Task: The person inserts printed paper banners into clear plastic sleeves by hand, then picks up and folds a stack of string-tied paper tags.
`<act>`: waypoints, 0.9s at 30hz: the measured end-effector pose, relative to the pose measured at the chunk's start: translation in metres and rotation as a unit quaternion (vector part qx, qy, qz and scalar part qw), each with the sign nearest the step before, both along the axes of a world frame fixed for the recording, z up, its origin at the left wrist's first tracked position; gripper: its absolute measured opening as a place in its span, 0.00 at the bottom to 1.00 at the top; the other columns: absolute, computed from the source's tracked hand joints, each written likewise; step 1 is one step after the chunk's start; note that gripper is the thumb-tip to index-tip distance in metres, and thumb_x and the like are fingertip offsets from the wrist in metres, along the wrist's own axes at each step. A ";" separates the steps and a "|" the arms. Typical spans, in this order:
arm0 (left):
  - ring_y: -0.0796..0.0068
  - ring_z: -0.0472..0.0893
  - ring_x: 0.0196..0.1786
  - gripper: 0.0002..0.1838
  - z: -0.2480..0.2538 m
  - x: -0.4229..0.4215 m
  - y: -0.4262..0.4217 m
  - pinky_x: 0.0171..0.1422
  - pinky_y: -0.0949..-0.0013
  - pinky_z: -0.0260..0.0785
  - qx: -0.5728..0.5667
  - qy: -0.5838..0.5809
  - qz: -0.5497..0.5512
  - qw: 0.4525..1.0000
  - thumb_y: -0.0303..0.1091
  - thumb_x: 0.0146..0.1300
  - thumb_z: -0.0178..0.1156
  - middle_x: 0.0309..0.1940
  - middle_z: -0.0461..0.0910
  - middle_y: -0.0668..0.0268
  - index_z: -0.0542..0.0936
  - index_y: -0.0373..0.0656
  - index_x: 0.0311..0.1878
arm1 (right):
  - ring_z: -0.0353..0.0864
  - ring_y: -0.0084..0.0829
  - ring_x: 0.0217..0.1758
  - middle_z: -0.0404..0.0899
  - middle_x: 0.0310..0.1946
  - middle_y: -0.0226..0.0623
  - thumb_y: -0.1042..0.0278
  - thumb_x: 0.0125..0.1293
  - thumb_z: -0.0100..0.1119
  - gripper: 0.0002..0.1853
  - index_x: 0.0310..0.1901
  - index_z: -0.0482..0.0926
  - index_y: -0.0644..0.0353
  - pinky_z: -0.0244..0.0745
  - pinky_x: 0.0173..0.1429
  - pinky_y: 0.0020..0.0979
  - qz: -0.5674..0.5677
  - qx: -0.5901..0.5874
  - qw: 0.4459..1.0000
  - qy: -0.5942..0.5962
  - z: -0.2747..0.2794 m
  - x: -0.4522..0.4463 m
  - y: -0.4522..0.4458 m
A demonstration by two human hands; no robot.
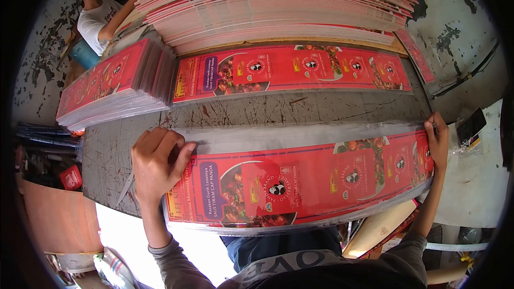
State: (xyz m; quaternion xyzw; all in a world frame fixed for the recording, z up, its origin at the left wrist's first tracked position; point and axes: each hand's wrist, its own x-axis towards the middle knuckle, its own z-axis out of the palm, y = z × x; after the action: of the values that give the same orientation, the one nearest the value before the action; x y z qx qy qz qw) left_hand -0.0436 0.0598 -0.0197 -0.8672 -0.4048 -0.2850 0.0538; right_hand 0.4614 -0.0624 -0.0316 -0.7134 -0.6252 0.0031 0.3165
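A long red printed sheet [321, 182], with pictures of food and a panda logo, lies before me inside see-through plastic. The loose plastic edge [300, 135] runs along its far side. My left hand [158, 158] is closed at the left end of that edge, thumb against curled fingers. At the far right end, my right hand [438, 136] pinches the plastic, fingers bent around the corner. More plastic layers show beneath the sheet at the near side. Just left of my left wrist lie scissors [126, 188], partly hidden by it.
Another red sheet [294, 69] lies across the scratched grey table [241, 108]. A plastic-covered stack [101, 83] stands at left, a tall pile of red-edged sheets [278, 10] behind. A person [99, 21] sits at the back left. A dark phone-like object [471, 126] lies at right.
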 end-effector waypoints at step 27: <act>0.64 0.68 0.18 0.12 0.001 0.001 -0.001 0.25 0.66 0.59 -0.012 -0.002 0.011 1.000 0.32 0.46 0.65 0.16 0.69 0.65 0.71 0.41 0.19 | 0.58 0.25 0.25 0.60 0.20 0.36 0.68 0.61 0.52 0.12 0.26 0.62 0.64 0.58 0.31 0.26 -0.007 0.000 1.000 -0.001 0.001 -0.002 0.000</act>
State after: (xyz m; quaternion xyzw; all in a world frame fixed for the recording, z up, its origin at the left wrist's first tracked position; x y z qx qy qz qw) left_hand -0.0429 0.0591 -0.0185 -0.8626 -0.4176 -0.2819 0.0459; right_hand 0.4595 -0.0627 -0.0309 -0.7178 -0.6203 0.0002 0.3162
